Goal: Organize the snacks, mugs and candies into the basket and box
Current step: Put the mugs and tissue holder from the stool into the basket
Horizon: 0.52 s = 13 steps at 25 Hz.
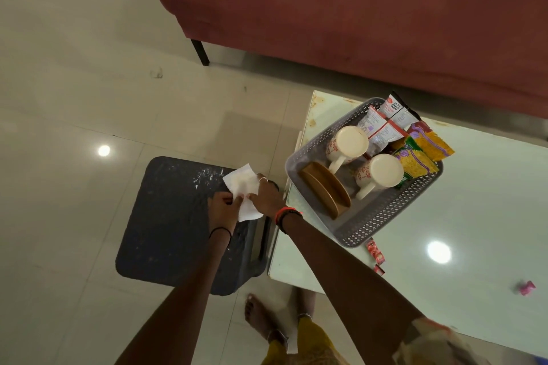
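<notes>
A grey woven basket [299, 160] stands on the pale table [480, 216]. Inside it are two white floral mugs [347, 142] [381, 171], brown wooden coasters [324, 188] and several snack packets [415, 145] leaning over its far rim. Both hands are left of the table, over a dark stool [166, 225]. My left hand [223, 210] and my right hand [267, 195] each pinch a white tissue [241, 187] held between them. Red candies [374, 250] lie by the basket's near corner, and a pink candy [526, 287] lies at the right.
A maroon sofa [355, 9] runs along the back behind the table. The glossy tiled floor [74, 98] spreads to the left. My bare foot [261, 315] shows below the stool, next to the table's near-left corner.
</notes>
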Each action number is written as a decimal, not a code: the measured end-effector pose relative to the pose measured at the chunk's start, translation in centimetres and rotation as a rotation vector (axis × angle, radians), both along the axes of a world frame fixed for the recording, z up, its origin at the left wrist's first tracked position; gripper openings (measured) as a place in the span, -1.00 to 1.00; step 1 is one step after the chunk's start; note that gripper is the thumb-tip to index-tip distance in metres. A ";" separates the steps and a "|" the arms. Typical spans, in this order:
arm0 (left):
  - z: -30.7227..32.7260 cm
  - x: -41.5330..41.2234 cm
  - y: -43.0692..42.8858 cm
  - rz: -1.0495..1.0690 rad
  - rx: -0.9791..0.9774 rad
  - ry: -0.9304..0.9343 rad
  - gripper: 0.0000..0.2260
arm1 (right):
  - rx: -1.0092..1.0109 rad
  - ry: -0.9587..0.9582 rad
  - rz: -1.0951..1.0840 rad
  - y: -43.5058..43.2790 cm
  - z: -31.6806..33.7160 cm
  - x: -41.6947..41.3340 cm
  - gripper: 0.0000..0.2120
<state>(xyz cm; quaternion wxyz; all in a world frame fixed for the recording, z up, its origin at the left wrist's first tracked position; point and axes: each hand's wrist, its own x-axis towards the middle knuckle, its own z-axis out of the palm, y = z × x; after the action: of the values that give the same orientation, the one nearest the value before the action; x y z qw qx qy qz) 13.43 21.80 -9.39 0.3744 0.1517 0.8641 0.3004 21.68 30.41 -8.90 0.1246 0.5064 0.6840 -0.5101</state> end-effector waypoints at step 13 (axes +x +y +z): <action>6.0 2.9 2.8 0.447 0.443 -0.742 -0.59 | -0.656 0.641 -0.740 -1.1 3.8 6.8 -0.66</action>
<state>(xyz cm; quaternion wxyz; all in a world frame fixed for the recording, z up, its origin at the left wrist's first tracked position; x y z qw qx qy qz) 16.30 24.58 -3.39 0.5423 -0.0787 0.5991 0.5838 28.49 29.31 -5.14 -0.1244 0.4672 0.2719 -0.8321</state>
